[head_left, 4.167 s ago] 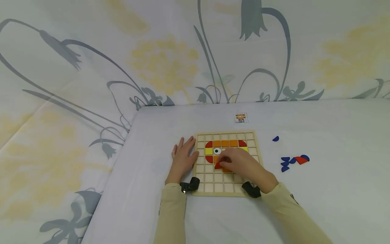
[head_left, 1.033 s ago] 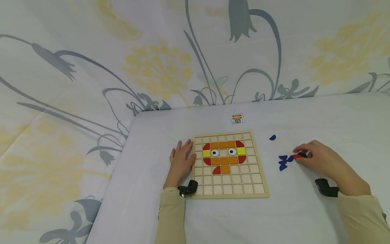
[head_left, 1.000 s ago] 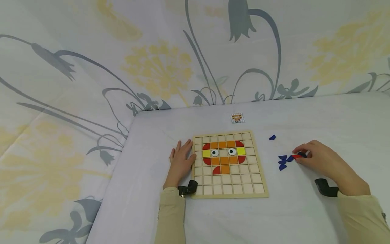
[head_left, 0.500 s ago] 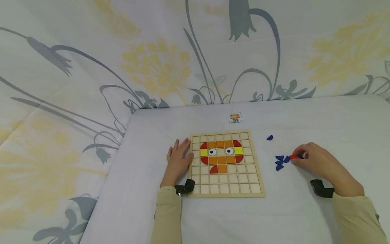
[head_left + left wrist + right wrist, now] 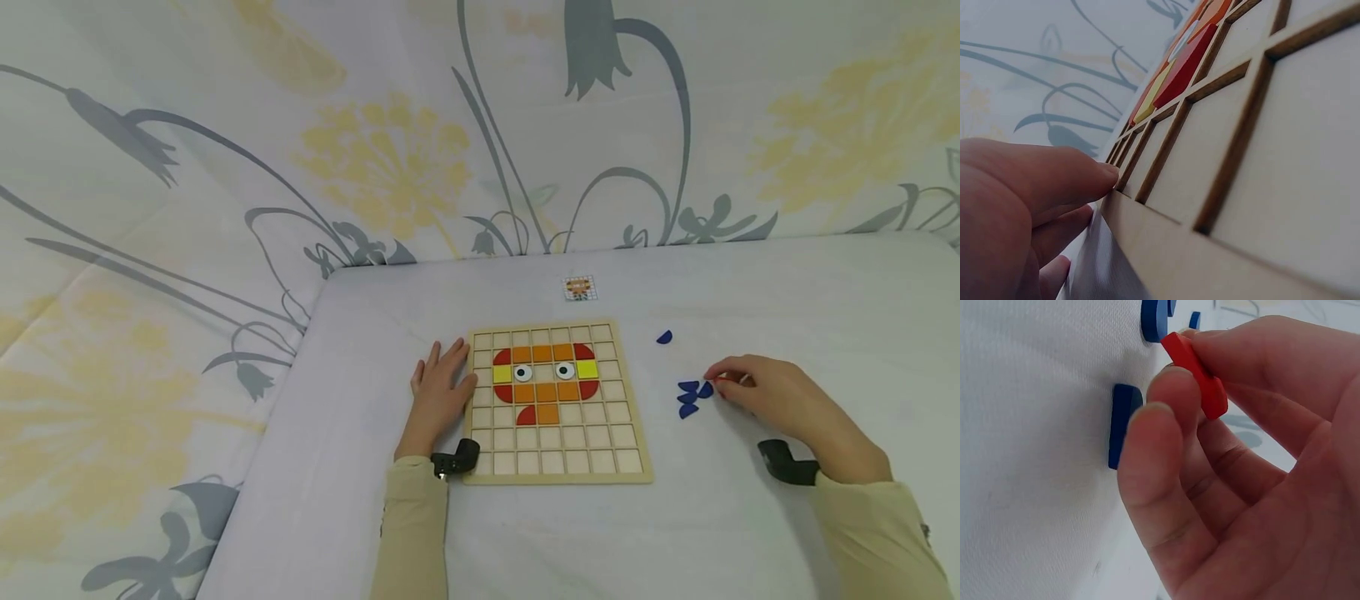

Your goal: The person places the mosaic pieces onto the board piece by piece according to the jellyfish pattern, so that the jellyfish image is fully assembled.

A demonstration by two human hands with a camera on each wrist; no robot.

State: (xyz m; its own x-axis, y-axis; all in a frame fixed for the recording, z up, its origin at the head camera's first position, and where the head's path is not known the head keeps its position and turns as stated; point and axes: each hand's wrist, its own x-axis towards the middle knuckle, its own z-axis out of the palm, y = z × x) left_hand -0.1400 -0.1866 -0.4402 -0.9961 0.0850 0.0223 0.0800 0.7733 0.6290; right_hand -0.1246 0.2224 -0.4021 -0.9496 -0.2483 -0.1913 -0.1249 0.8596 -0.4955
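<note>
My right hand (image 5: 772,396) pinches a red quarter-round tile (image 5: 1200,375) between thumb and fingers, over the small group of blue half-round tiles (image 5: 687,398). One blue tile (image 5: 1124,422) lies on the cloth under the fingers in the right wrist view. With fingers spread, my left hand (image 5: 437,398) rests at the left edge of the wooden grid board (image 5: 592,478); in the left wrist view its thumb touches the board's rim. Set in the board are orange tiles (image 5: 547,414), red rounded tiles (image 5: 527,415), yellow tiles (image 5: 587,369) and two eye discs (image 5: 565,371).
A small printed picture card (image 5: 579,288) lies beyond the board. A single blue half-round tile (image 5: 664,337) lies apart, to the right of the board's far corner. Floral fabric (image 5: 420,158) rises behind and left of the white-covered surface (image 5: 540,542).
Earlier, my right hand set a red tile beside the lowest orange one, then moved right to the loose tiles. It now has the other red tile pinched and lifted. The left hand stays put.
</note>
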